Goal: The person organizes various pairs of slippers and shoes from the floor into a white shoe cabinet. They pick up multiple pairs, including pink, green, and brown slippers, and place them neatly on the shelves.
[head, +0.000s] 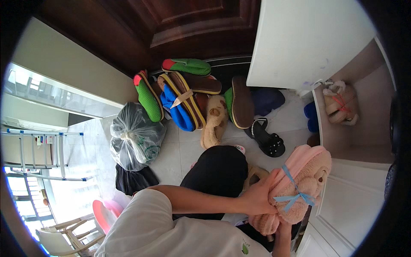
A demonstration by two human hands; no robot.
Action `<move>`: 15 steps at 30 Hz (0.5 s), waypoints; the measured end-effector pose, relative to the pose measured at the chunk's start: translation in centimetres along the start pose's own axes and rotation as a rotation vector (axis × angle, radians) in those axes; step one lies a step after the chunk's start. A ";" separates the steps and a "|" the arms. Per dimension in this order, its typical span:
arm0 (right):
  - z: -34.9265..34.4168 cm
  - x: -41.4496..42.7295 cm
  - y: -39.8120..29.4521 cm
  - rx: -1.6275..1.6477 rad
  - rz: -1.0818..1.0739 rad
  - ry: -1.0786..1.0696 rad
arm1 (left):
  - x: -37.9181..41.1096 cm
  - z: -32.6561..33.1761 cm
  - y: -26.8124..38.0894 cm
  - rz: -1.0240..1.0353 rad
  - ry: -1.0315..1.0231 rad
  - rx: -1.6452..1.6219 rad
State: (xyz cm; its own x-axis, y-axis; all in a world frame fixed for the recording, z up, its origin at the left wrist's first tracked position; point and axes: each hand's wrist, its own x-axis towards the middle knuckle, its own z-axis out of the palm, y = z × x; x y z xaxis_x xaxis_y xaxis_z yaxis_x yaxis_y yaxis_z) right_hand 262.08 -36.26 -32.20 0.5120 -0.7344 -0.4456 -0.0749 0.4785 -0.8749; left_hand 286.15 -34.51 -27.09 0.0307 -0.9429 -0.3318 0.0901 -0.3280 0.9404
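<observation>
A pair of pink plush slippers (300, 186), pressed together and tied with a light blue ribbon (297, 196), is held at the right before me. My left hand (261, 196) grips the pair from its left side, thumb along the pink sole. From below, my right hand (283, 226) holds the bundle; its fingers are mostly hidden behind the plush. A stitched animal face shows on the upper slipper. Beyond the bundle, an open white cabinet (362, 144) contains a tan pair of slippers (341, 104) tied with red ribbon.
Several slippers lie by the dark wooden door (192, 29), including a blue pair (179, 107) and a tan plush one (214, 123). A black sandal (269, 141) is nearer the cabinet. Filled plastic bags (138, 138) stand left, before a metal rack (41, 154) and wooden chair (70, 237).
</observation>
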 end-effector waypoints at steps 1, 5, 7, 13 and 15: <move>0.2 0.6 0.2 0.015 0.022 0.017 | 0.1 -0.6 -0.1 0.082 -0.063 0.010; 1.6 4.4 1.6 0.144 0.125 0.100 | 0.3 -8.6 0.6 0.456 0.089 0.188; 2.0 6.4 2.6 0.202 0.158 0.170 | 0.9 -13.8 0.8 0.333 0.754 0.051; 0.5 9.7 5.0 0.109 0.208 0.339 | 3.0 -22.8 -10.2 -0.203 1.500 0.771; 0.1 9.8 6.1 -0.315 0.042 0.370 | 5.1 -23.1 -10.8 -0.355 1.471 0.847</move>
State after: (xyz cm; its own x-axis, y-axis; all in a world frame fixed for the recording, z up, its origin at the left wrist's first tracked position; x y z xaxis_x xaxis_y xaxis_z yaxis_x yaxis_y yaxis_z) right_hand 266.73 -40.50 -41.94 0.1688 -0.8665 -0.4697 -0.3740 0.3846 -0.8439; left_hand 308.30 -34.45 -40.64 0.9776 -0.1439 0.1538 -0.1971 -0.8820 0.4280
